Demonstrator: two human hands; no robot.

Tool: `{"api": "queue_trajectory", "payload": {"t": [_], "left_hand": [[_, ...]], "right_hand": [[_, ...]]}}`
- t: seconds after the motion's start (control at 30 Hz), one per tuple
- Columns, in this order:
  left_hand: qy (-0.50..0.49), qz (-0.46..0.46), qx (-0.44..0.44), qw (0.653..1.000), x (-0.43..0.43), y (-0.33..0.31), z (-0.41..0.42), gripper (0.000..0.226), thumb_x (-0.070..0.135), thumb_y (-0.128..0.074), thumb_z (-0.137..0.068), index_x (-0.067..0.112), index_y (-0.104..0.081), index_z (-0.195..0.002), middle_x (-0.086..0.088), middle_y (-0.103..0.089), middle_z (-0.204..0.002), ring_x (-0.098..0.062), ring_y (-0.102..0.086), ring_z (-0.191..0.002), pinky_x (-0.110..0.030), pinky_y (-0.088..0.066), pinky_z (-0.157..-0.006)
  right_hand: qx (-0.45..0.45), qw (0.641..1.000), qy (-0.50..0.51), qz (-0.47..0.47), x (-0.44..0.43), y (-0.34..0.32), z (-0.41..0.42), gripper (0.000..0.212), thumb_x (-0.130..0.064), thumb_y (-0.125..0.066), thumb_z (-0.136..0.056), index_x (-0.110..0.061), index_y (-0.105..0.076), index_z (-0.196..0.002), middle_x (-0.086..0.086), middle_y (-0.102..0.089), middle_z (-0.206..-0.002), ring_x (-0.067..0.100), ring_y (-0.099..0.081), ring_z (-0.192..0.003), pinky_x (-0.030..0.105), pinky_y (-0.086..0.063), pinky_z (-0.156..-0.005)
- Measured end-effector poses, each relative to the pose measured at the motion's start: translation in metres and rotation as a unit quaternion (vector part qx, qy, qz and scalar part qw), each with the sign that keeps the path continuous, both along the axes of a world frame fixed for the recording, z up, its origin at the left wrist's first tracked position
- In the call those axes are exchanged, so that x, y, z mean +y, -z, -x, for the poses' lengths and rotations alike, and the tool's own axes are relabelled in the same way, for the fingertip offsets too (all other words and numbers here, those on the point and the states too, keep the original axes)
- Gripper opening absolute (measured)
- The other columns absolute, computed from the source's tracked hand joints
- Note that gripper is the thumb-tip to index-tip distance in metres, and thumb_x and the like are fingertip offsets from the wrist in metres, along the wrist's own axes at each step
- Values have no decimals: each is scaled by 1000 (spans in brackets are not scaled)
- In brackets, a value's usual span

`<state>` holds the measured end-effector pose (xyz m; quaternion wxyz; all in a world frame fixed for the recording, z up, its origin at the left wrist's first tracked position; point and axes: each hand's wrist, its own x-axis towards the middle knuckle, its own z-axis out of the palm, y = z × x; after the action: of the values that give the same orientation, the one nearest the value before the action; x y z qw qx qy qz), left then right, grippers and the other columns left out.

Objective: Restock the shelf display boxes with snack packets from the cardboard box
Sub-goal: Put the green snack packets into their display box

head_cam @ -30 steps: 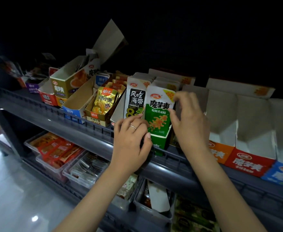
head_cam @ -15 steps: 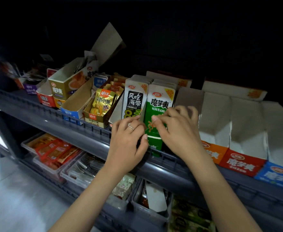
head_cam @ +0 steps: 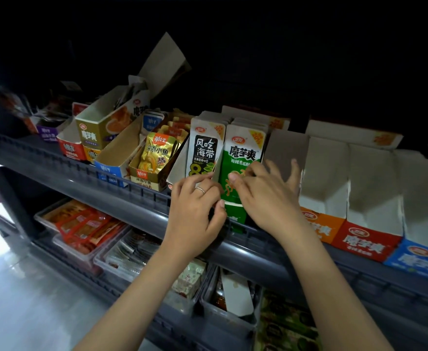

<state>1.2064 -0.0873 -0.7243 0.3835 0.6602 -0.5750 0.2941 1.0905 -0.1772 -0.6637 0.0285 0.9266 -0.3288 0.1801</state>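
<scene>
A row of green snack packets [head_cam: 243,153] stands upright in a green display box [head_cam: 235,220] on the upper shelf. Beside them on the left stand black-and-white packets [head_cam: 204,148] in their own box. My left hand [head_cam: 195,211], with a ring, grips the front of these boxes, its fingertips on the white wall between them. My right hand [head_cam: 266,196] lies on the front green packet, thumb on its face and fingers reaching round the right side of the row. The cardboard supply box is out of view.
Empty open display boxes, orange [head_cam: 319,224], red [head_cam: 367,244] and blue [head_cam: 420,262], stand to the right. Gold fish-snack packets [head_cam: 154,158] and more boxes [head_cam: 99,133] are to the left. The grey shelf rail [head_cam: 121,198] runs along the front. Clear tubs [head_cam: 81,229] of snacks sit on the lower shelf.
My right hand has come down from the top of the green packets onto their front face. My left hand has stayed on the box front.
</scene>
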Motion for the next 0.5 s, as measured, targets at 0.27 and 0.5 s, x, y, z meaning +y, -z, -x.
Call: {"api": "queue_trajectory", "payload": {"t": [0.27, 0.5], "left_hand": [[-1, -23, -13, 1000, 4, -3, -3, 25, 24, -41, -91, 10, -59, -82, -2, -65, -103, -22, -50, -116, -35, -32, -91], [14, -44, -11, 999, 9, -3, -2, 24, 27, -41, -93, 12, -57, -84, -3, -62, -113, -19, -47, -121, -35, -28, -97]], "right_hand": [[-217, 971, -76, -65, 2, -14, 23, 38, -28, -37, -100, -35, -41, -136, -14, -45, -134, 6, -34, -129, 38, -8, -114], [-5, 1000, 10, 11, 3, -22, 57, 58, -1, -44, -84, -20, -39, -139, 4, -53, -133, 20, -33, -127, 32, -13, -102]]}}
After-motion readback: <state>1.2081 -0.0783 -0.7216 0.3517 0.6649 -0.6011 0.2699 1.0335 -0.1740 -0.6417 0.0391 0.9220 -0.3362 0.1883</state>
